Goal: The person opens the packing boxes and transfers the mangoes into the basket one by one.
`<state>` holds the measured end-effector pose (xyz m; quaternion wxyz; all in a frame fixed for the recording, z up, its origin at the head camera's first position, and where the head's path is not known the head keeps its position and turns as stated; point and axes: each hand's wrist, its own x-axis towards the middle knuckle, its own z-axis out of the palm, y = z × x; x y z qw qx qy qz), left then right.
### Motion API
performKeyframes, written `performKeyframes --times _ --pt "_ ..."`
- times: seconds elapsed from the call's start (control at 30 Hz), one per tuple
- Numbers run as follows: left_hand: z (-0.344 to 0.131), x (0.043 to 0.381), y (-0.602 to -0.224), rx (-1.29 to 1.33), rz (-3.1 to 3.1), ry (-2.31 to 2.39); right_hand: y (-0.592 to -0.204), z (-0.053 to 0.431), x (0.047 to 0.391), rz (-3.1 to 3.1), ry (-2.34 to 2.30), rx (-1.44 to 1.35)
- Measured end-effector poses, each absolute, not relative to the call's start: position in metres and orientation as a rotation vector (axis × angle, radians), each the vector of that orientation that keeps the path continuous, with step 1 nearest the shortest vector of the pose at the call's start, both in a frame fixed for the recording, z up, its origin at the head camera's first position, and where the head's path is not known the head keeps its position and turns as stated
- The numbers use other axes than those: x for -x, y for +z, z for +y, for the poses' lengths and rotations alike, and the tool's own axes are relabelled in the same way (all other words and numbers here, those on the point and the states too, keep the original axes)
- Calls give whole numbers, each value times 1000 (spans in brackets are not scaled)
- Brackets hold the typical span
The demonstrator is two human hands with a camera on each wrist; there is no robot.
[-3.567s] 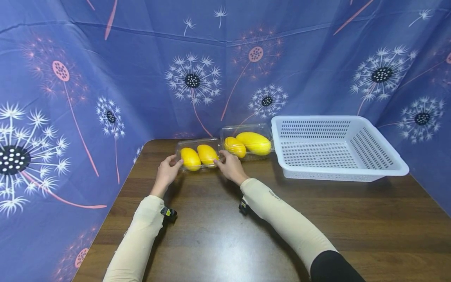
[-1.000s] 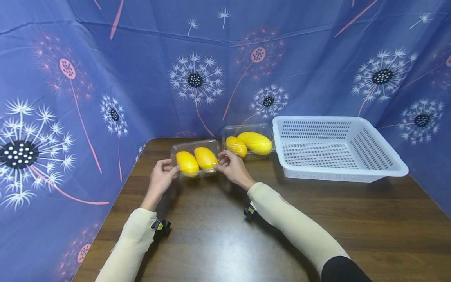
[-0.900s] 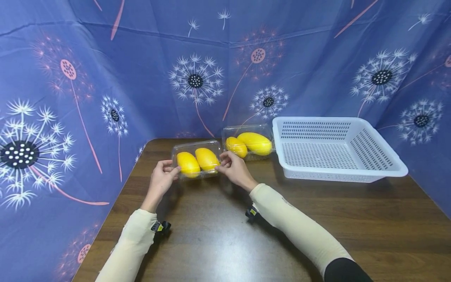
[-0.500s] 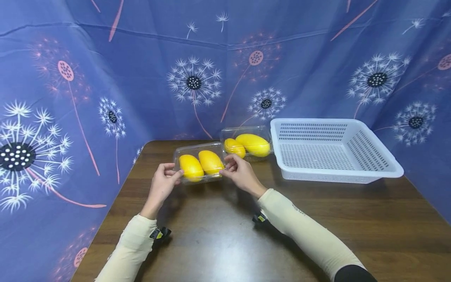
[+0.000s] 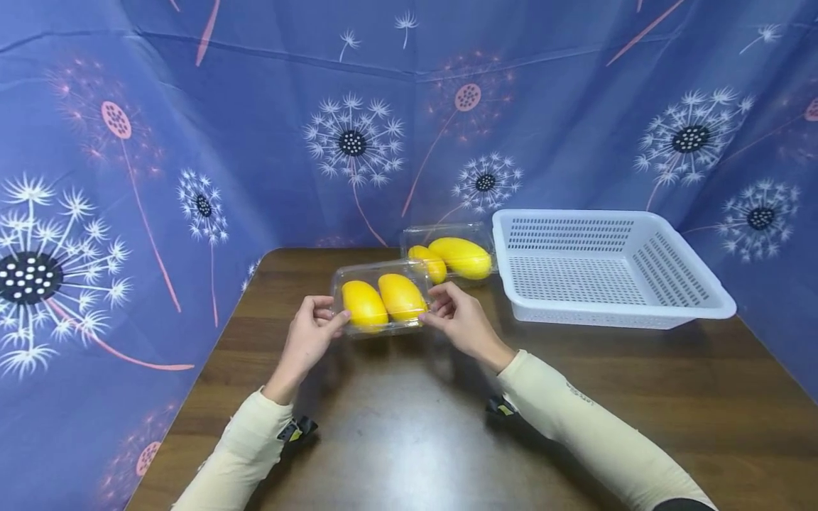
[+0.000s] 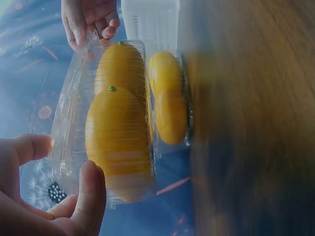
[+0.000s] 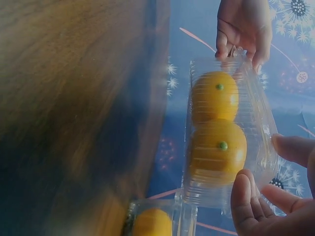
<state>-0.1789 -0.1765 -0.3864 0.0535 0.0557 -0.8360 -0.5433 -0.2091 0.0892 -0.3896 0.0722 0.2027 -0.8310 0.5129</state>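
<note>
My left hand (image 5: 309, 333) and right hand (image 5: 465, 323) grip a clear, rectangular plastic box (image 5: 356, 271) at its eight and four o'clock, between thumb and fingers, above the brown wooden table (image 5: 396, 419). Holding both ends presumably steadies the load, two oval yellow fruits (image 5: 401, 297). At two o'clock lies a second clear plastic box (image 5: 415, 234), also fruit-filled; whether the boxes touch is unclear. Towards three o'clock stands a white, perforated, rectangular plastic basket (image 5: 620, 311), probably set aside to leave working room.
</note>
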Motion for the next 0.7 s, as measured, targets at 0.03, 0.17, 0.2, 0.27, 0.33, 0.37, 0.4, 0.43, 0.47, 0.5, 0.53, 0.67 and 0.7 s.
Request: performKeyframes --times 0.03,0.17,0.2,0.27,0.33,0.37,0.4,0.43,0.47,0.5,0.53,0.67,0.7 --pt "-176 178 -387 -168 -2543 -1651 -390 91 208 -2504 1534 -607" --pt "-170 173 -388 -149 -2553 -1656 -389 100 202 -2529 1529 -595" --pt "-168 173 -389 -142 -2555 -1654 -390 102 201 -2530 1530 -595" --pt "-164 172 -391 -124 -2557 -1652 -390 107 198 -2531 1528 -595" --pt "-160 170 -392 -107 -2561 -1641 -392 112 195 -2531 1526 -591" --pt "-158 169 -393 -101 -2563 -1634 -394 114 194 -2533 1523 -591" --pt "-156 169 -394 -98 -2566 -1628 -396 117 193 -2538 1516 -592" --pt "-154 168 -396 -94 -2567 -1623 -398 119 191 -2544 1507 -591" --pt "-151 168 -397 -91 -2570 -1616 -400 121 190 -2551 1500 -590" --pt "-149 167 -399 -91 -2573 -1611 -403 122 188 -2559 1492 -590" --pt "-147 167 -402 -92 -2574 -1609 -405 124 187 -2569 1483 -591" --pt "-140 165 -410 -97 -2573 -1619 -413 131 182 -2580 1450 -589" --pt "-139 165 -412 -96 -2571 -1624 -415 132 181 -2577 1442 -589"
